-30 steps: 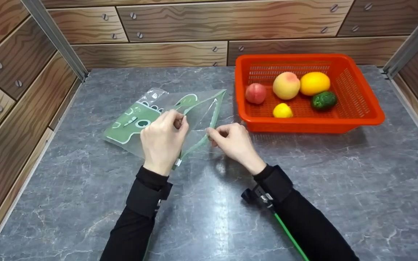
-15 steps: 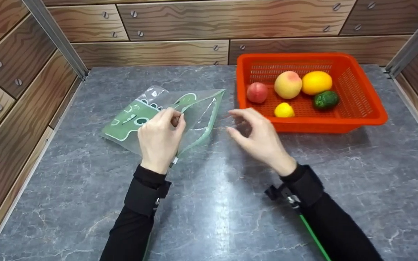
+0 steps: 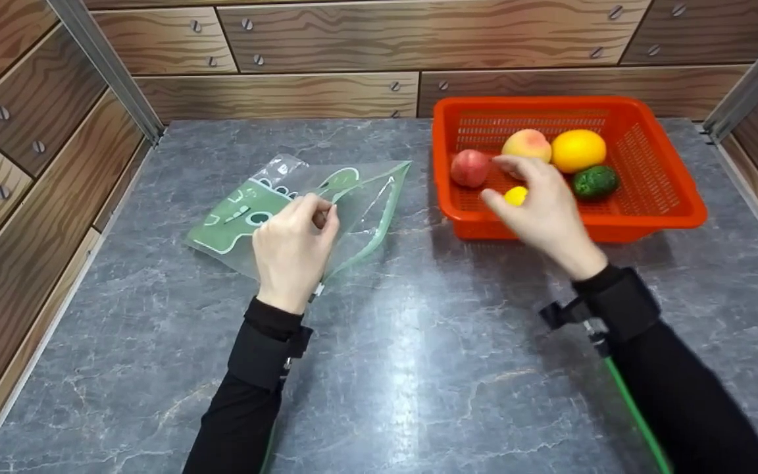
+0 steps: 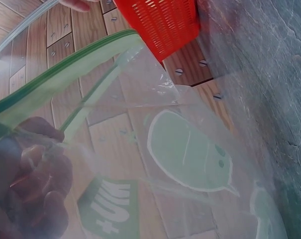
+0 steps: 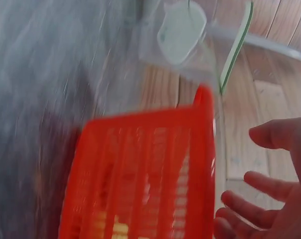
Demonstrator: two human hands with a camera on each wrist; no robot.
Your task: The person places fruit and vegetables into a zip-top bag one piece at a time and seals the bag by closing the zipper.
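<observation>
My left hand (image 3: 295, 247) pinches the near edge of a clear zip bag (image 3: 367, 207) with a green cartoon print, its mouth spread toward the right. In the left wrist view the bag's green zip strip (image 4: 65, 67) arches past the curled fingers. My right hand (image 3: 543, 207) hovers over the front rim of a red-orange plastic basket (image 3: 672, 214), thumb and fingers spread apart and holding nothing. Below it in the head view sit a small yellow lemon (image 3: 516, 195), partly covered, and a peach (image 3: 525, 143). A smaller reddish peach (image 3: 470, 168) lies to the left of the fingertips.
Farther right in the basket are a larger yellow fruit (image 3: 578, 151) and a dark green, bumpy avocado-like fruit (image 3: 595, 182). The grey marbled tabletop (image 3: 366, 382) stretches toward me. Wood-patterned panels (image 3: 326, 39) stand along the back and sides.
My right hand has let go of the bag's edge, opened, and moved right to over the basket. The left hand keeps its pinch on the bag, whose mouth stays spread.
</observation>
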